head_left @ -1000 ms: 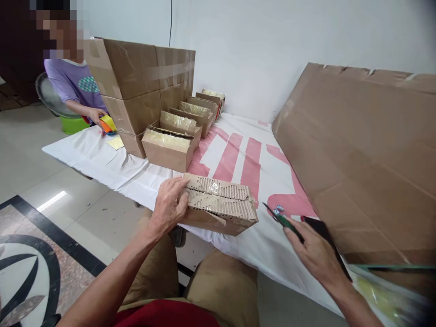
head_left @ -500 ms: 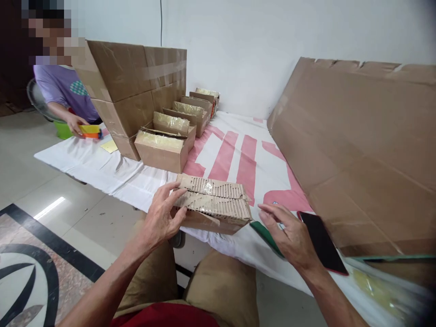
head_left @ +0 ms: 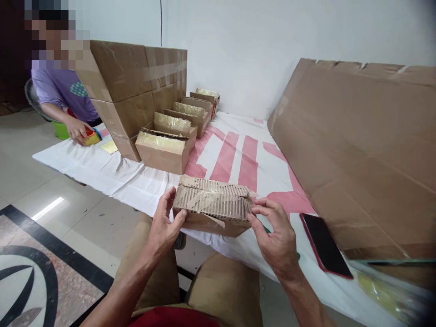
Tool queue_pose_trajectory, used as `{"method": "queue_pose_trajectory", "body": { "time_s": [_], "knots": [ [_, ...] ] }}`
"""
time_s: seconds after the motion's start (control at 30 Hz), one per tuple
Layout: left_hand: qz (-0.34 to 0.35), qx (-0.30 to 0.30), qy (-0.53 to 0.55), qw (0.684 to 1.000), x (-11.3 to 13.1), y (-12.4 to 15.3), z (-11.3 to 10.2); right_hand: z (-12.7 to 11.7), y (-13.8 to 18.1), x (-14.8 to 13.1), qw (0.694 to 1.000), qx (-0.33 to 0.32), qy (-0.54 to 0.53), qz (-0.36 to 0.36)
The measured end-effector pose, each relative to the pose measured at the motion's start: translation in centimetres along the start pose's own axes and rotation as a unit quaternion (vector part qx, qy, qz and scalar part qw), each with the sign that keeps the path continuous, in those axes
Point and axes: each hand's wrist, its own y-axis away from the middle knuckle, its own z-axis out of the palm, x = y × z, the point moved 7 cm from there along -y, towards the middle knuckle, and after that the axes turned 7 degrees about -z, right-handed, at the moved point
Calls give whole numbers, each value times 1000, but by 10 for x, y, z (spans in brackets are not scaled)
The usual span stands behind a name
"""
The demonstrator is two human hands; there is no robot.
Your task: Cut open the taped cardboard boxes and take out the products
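A cardboard box [head_left: 214, 218] with exposed corrugated ridges and clear tape on top sits at the near edge of the table in front of me. My left hand [head_left: 167, 222] holds its left end, thumb on the near top edge and fingers round the side. At the opposite end, the thumb and fingers of my right hand [head_left: 275, 231] grip the right corner. A green object [head_left: 266, 230] lies mostly hidden behind my right hand. Right of that hand is a black phone [head_left: 325, 245] with a red edge.
Several open cardboard boxes [head_left: 160, 152] run in a row along a tall cardboard stack [head_left: 126, 91]. A large cardboard panel [head_left: 357, 159] leans at the right. Across the table, a person's hand [head_left: 80, 131] holds a yellow and orange object [head_left: 91, 136].
My right hand has moved left onto the box's right end. My left hand has closed round the left end. The other person's yellow and orange object has turned.
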Motion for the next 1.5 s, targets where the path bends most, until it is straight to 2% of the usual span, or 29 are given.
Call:
{"method": "queue_pose_trajectory", "body": {
  "time_s": [0.07, 0.13, 0.2, 0.3, 0.37, 0.5, 0.57, 0.67, 0.73, 0.9, 1.03, 1.23, 1.4, 1.5],
  "knots": [
    [5, -26, 24, 999, 3, -3, -2, 0, 5, -7, 999, 9, -20, -28],
    [26, -35, 4, 999, 8, -4, -8, 0, 10, -10, 998, -14, -51, -38],
    [56, -30, -28, 998, 12, -5, -13, -4, 14, -11, 995, -56, -79, -38],
    [100, -19, -44, 994, 11, -3, -17, -11, 18, -14, 980, -157, -108, -53],
    [112, -12, -43, 993, 6, -3, -16, -19, 17, -15, 973, -195, -110, -52],
    [113, -15, -34, 993, 3, -4, -13, -27, -4, -13, 981, -177, -84, 4],
    [113, -18, -35, 993, 6, -6, -12, -11, -19, -20, 974, -210, -78, 4],
    [113, -26, -32, 993, 8, -9, -12, 30, -36, -32, 944, -321, -62, -29],
    [110, -36, -25, 993, 7, -10, -11, 53, -43, -31, 932, -359, -29, -42],
    [96, -64, -12, 993, -1, -14, -7, 77, -62, -8, 941, -328, 63, -58],
    [92, -57, -16, 994, -1, -15, -7, 92, -69, 3, 913, -393, 72, -78],
    [97, -76, -35, 992, -1, -12, -5, 98, -69, 4, 899, -415, 101, -99],
    [120, -52, -10, 991, -2, -8, -6, 95, -65, 11, 919, -374, 99, -79],
    [126, -50, -16, 991, 2, -7, -5, 95, -63, 12, 905, -399, 132, -73]
  ]
}}
